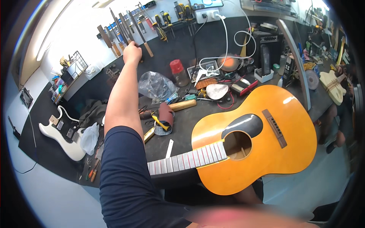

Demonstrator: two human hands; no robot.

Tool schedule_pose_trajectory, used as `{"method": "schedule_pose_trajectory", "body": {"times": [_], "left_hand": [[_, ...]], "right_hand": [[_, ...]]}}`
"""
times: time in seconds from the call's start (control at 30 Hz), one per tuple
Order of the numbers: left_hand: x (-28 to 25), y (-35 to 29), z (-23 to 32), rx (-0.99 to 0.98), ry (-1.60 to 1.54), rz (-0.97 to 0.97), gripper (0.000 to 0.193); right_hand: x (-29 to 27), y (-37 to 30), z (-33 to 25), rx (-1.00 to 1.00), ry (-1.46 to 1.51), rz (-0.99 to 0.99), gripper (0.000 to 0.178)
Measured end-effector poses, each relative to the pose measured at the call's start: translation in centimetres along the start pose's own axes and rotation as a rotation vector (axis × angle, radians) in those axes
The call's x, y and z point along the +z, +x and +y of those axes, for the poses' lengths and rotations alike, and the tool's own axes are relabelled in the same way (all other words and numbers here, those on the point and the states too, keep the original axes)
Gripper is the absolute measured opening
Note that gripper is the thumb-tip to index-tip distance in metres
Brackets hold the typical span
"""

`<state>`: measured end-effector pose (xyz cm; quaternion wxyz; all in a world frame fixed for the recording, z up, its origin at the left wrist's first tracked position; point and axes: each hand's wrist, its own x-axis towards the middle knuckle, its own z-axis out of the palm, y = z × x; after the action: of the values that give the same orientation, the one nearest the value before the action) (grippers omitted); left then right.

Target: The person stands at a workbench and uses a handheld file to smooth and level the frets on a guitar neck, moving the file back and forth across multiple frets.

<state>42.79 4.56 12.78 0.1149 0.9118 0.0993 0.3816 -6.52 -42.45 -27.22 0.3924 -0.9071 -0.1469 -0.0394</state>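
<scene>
I see my left hand (132, 53) reaching far up to the wall rack, fingers closed around a wooden-handled steel file (141, 36). My right hand is out of view. The orange acoustic guitar (262, 140) lies flat on the near right of the dark bench, its fretboard masked with pale tape.

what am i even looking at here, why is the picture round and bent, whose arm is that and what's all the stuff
This is one picture from a wide fisheye camera worn on a person's head, looking down; that is why edges bend. There is no machine, only bare hands. The left hand reaches up to a row of files hanging on the wall and seems to close on one. The right hand is not in view. On the dark workbench lies an orange acoustic guitar without strings, its fretboard striped with pale tape. To the left lies a white electric guitar body; tools and a clear plastic bag are scattered about.
</scene>
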Motion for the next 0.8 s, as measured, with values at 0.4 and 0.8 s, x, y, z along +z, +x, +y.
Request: {"method": "schedule_pose_trajectory", "body": {"times": [0.4, 0.8], "left_hand": [[-21.0, -26.9, 1.7, 0.174, -0.433, 0.070, 0.015], [-28.7, -67.2, -3.0, -0.531, -1.465, -0.519, 0.061]], "right_hand": [[7.4, 4.8, -0.8, -0.432, -0.155, -0.163, 0.028], [4.5, 4.9, -20.2, -0.057, 1.398, -0.704, 0.043]]}}
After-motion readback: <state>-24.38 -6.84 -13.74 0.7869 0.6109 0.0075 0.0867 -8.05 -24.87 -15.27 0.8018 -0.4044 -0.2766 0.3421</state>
